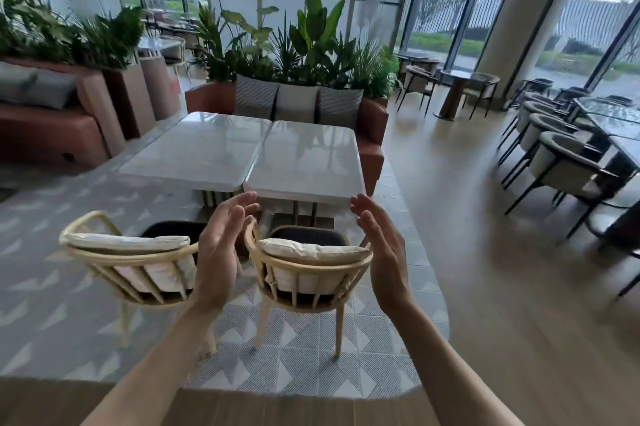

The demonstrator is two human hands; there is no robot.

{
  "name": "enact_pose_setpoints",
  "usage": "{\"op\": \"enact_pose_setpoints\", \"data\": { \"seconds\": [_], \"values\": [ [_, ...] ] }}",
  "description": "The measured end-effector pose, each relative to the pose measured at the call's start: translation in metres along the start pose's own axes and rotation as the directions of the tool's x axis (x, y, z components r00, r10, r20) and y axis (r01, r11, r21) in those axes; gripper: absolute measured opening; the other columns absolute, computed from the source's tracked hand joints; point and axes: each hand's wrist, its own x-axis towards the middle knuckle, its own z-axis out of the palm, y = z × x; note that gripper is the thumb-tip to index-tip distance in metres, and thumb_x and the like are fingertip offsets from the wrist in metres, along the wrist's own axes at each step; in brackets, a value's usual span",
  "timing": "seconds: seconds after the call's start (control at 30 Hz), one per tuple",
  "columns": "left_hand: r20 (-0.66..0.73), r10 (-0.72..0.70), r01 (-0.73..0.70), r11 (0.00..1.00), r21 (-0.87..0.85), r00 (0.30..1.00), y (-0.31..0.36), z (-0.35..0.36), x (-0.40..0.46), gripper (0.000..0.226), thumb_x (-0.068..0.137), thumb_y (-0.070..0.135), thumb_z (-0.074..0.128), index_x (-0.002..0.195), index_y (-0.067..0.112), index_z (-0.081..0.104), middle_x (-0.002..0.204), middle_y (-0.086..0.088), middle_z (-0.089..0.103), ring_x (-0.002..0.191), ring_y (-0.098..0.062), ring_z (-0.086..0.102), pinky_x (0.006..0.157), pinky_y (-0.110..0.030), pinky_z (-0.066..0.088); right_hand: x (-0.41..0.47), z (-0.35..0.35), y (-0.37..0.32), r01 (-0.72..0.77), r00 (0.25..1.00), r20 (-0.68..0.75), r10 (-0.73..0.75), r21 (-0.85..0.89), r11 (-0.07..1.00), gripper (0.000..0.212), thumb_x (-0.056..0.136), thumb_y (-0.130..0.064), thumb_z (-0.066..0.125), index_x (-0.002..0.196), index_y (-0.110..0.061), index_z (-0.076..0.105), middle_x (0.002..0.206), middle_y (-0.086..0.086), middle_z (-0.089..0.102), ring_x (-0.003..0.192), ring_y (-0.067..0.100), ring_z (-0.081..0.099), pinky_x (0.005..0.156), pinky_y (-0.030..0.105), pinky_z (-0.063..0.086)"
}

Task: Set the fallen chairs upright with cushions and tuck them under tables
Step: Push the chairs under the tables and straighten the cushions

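Two pale rattan chairs stand upright on the patterned rug, backs toward me, facing two white tables pushed together. The right chair has a cream back cushion and a dark seat pad. The left chair carries a cream cushion too. My left hand is raised between the two chairs, fingers straight, palm turned inward. My right hand hovers just right of the right chair's backrest, fingers straight. Neither hand holds anything, and both frame the right chair without clearly touching it.
A terracotta sofa with striped pillows sits behind the tables, backed by planters. Another sofa is at the left. Dark chairs line glass tables at the right. Wooden floor runs between rug and those chairs.
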Motion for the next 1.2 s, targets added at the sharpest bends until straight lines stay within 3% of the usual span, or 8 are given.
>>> {"op": "enact_pose_setpoints", "data": {
  "seconds": [0.1, 0.2, 0.27, 0.37, 0.53, 0.77, 0.9, 1.2],
  "values": [
    [-0.027, -0.078, 0.079, 0.995, 0.065, 0.997, -0.018, -0.01, -0.001, 0.044, 0.097, 0.045, 0.049, 0.128, 0.017, 0.063, 0.129, -0.001, 0.068, 0.121, -0.013, 0.063, 0.102, -0.026, 0.047, 0.001, -0.01, 0.022, -0.098, 0.993, 0.054, 0.101, -0.062, 0.993, 0.055, 0.093, -0.035, 0.055, 0.143, -0.012, 0.056, 0.133, -0.004, 0.063, 0.107, -0.018, 0.061, 0.084, 0.004, 0.048],
    [-0.001, -0.19, 0.185, 0.956, 0.229, 0.982, -0.055, -0.019, 0.012, 0.03, 0.093, 0.04, 0.058, 0.122, 0.034, 0.066, 0.12, 0.009, 0.07, 0.103, 0.005, 0.065, 0.085, -0.007, 0.05, 0.014, -0.011, 0.057, -0.203, 0.968, 0.101, 0.232, -0.233, 0.951, 0.045, 0.1, -0.021, 0.062, 0.144, -0.014, 0.054, 0.137, 0.005, 0.063, 0.109, 0.0, 0.064, 0.097, 0.024, 0.054],
    [0.011, -0.277, 0.253, 0.891, 0.378, 0.961, -0.09, -0.022, 0.032, 0.027, 0.094, 0.031, 0.066, 0.121, 0.033, 0.066, 0.115, 0.01, 0.069, 0.105, 0.004, 0.065, 0.093, -0.018, 0.052, 0.032, -0.006, 0.087, -0.254, 0.933, 0.141, 0.331, -0.393, 0.884, 0.05, 0.099, -0.02, 0.064, 0.146, -0.012, 0.051, 0.139, 0.01, 0.062, 0.12, 0.018, 0.062, 0.103, 0.042, 0.054],
    [0.068, -0.471, 0.296, 0.654, 0.696, 0.879, -0.149, -0.023, 0.074, 0.043, 0.09, 0.024, 0.071, 0.132, 0.021, 0.061, 0.125, -0.006, 0.068, 0.115, -0.021, 0.062, 0.095, -0.03, 0.047, 0.07, 0.015, 0.136, -0.327, 0.831, 0.195, 0.52, -0.586, 0.741, 0.056, 0.098, -0.026, 0.066, 0.149, -0.011, 0.048, 0.145, 0.011, 0.057, 0.129, 0.025, 0.057, 0.107, 0.042, 0.051],
    [0.21, -0.617, 0.104, 0.433, 0.895, 0.758, -0.237, 0.005, 0.141, 0.065, 0.084, 0.024, 0.073, 0.143, 0.022, 0.048, 0.147, -0.009, 0.048, 0.134, -0.028, 0.048, 0.108, -0.046, 0.044, 0.128, 0.047, 0.222, -0.348, 0.683, 0.162, 0.712, -0.785, 0.512, 0.066, 0.09, -0.025, 0.073, 0.147, -0.009, 0.044, 0.141, 0.013, 0.056, 0.115, 0.022, 0.057, 0.096, 0.031, 0.05],
    [0.326, -0.755, -0.305, 0.175, 0.936, 0.569, -0.348, 0.004, 0.173, 0.084, 0.08, 0.031, 0.079, 0.15, 0.017, 0.035, 0.152, -0.005, 0.044, 0.142, -0.026, 0.04, 0.118, -0.047, 0.032, 0.161, 0.073, 0.324, -0.059, 0.57, 0.141, 0.81, -0.976, 0.212, 0.093, 0.088, -0.02, 0.072, 0.161, -0.02, 0.015, 0.158, 0.016, 0.028, 0.146, 0.037, 0.029, 0.113, 0.055, 0.041],
    [0.36, -0.81, -0.428, 0.152, 0.891, 0.462, -0.399, 0.001, 0.167, 0.078, 0.08, 0.029, 0.08, 0.146, 0.014, 0.04, 0.146, -0.007, 0.047, 0.139, -0.026, 0.042, 0.121, -0.046, 0.026, 0.163, 0.086, 0.37, 0.11, 0.519, 0.179, 0.836, -0.984, 0.142, 0.074, 0.091, -0.011, 0.065, 0.156, -0.015, 0.028, 0.153, 0.016, 0.034, 0.142, 0.036, 0.032, 0.105, 0.061, 0.046],
    [0.396, -0.741, -0.519, 0.075, 0.851, 0.542, -0.457, 0.01, 0.165, 0.033, 0.097, 0.019, 0.059, 0.129, 0.019, 0.059, 0.133, -0.003, 0.054, 0.128, -0.023, 0.048, 0.108, -0.041, 0.04, 0.149, 0.081, 0.44, 0.153, 0.538, 0.152, 0.829, -0.985, 0.082, 0.036, 0.097, -0.009, 0.058, 0.133, -0.014, 0.05, 0.134, 0.012, 0.051, 0.129, 0.033, 0.041, 0.094, 0.06, 0.05]
  ]
}}
